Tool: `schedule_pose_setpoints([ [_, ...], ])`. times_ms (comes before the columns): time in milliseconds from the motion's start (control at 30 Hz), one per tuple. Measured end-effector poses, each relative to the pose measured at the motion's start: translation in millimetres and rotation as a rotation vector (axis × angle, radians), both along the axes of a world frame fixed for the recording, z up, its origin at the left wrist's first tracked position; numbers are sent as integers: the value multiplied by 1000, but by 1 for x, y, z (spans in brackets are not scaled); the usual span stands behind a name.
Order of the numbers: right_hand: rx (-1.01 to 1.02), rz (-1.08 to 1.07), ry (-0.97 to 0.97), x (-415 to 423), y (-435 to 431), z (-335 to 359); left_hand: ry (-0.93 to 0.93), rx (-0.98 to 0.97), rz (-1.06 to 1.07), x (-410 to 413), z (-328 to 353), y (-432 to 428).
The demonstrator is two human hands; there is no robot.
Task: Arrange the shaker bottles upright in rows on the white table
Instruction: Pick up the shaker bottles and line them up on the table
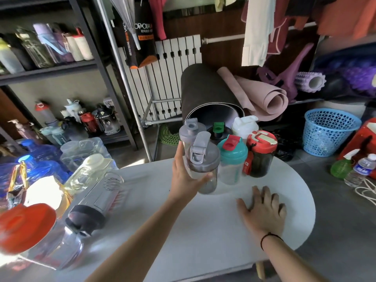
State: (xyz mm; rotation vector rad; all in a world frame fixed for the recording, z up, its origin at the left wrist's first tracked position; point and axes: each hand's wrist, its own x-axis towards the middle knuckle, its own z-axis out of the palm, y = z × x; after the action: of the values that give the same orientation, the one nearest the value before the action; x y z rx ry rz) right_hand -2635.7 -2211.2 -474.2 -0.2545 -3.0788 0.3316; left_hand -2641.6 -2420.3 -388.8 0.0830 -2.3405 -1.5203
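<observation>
My left hand (186, 176) is closed around a grey-lidded shaker bottle (203, 159), held upright just over the white table (203, 241). Beside it stand a teal-lidded shaker (232, 159) and a dark bottle with a red lid (261, 153). Behind them are another grey-lidded shaker (190, 132), a green-capped black one (218, 130) and a white-lidded one (245, 125). My right hand (264, 210) lies flat on the table, fingers spread. On the left, a black-lidded clear shaker (93, 204) and a red-lidded bottle (36, 237) lie on their sides.
Large water jugs (81, 151) crowd the floor at the left, below black shelves of bottles (50, 47). Rolled mats (223, 94) lean behind the table. A blue basket (329, 131), a green spray bottle (343, 165) and a water bottle (360, 171) sit at the right.
</observation>
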Motion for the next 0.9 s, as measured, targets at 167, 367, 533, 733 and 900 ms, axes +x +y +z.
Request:
schedule_pose_setpoints([
  [167,-68,39,-95,11,18,3,2,-175,302,25,13,-50],
  [367,-35,107,-105,11,28,0,-830,-855,679,44,29,-149],
  [533,-21,150,-114,10,34,-4,-1123,-753,583,45,17,-204],
  [733,-26,132,-83,9,33,-7,-940,-950,531,37,5,-190],
  [900,-21,145,-57,12,32,-5,-959,-1132,297,39,33,-138],
])
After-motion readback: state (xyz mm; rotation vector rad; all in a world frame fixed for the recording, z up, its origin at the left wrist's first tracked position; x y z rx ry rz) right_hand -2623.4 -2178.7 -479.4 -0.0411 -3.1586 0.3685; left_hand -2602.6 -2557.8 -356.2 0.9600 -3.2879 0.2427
